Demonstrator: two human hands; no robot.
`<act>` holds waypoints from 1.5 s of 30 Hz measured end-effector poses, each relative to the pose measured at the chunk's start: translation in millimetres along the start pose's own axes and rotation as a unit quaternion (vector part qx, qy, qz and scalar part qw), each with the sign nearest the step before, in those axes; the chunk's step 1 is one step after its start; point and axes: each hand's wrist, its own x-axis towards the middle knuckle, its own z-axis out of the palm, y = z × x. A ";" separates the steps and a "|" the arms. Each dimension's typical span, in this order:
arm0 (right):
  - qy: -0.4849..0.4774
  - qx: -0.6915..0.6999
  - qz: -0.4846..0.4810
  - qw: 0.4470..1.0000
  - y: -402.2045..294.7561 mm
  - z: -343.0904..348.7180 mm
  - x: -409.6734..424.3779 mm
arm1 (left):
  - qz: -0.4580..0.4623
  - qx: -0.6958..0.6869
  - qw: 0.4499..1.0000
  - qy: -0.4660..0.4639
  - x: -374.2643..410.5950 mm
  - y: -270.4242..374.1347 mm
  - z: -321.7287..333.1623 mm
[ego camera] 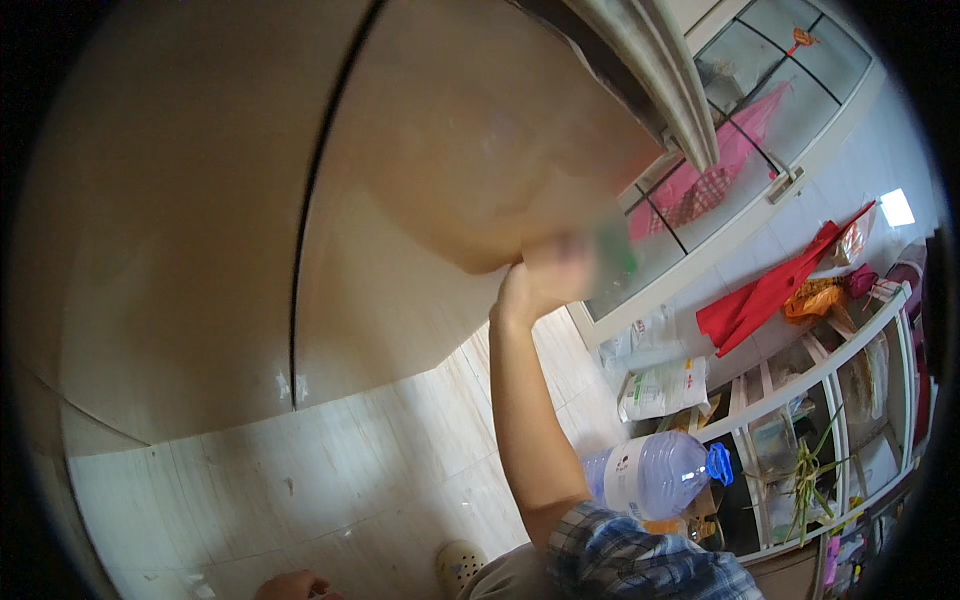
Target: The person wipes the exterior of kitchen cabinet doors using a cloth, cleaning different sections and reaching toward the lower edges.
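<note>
My right hand reaches forward from a blue plaid sleeve, beside the edge of a glossy beige cabinet panel. Its fingers are blurred, and a blurred green patch lies next to them; I cannot tell what, if anything, they hold. The panel carries a brownish reflection, and a dark vertical gap parts it from a second beige panel. What appears to be my left hand shows at the bottom edge, mostly cut off, over the pale floor. Its fingers look bent, but its grip is hidden.
A metal-coloured edge juts in above. To the right are a glazed frame with a pink bag behind it, a red bag, a white sack, a large water bottle and a white rack. A pale clog stands on the floor.
</note>
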 end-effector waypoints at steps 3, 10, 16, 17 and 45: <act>0.032 0.082 0.020 0.996 -27.9 1.3 -3.0 | 0.027 -0.004 0.999 0.028 5.4 6.2 1.3; -0.083 0.336 -0.203 0.916 -116.8 -37.6 2.7 | -0.071 0.020 0.994 -0.077 26.3 26.9 -3.3; -0.335 0.244 -0.489 0.767 -54.9 -33.9 -104.2 | -0.014 0.028 0.999 -0.017 29.0 7.5 16.7; -0.395 0.211 -0.517 0.730 -28.4 -36.7 -127.5 | -0.009 0.028 0.999 -0.020 29.7 9.9 17.1; -0.314 0.099 -0.378 0.865 32.3 -55.2 -111.9 | -0.068 0.025 0.994 -0.082 27.6 1.0 24.9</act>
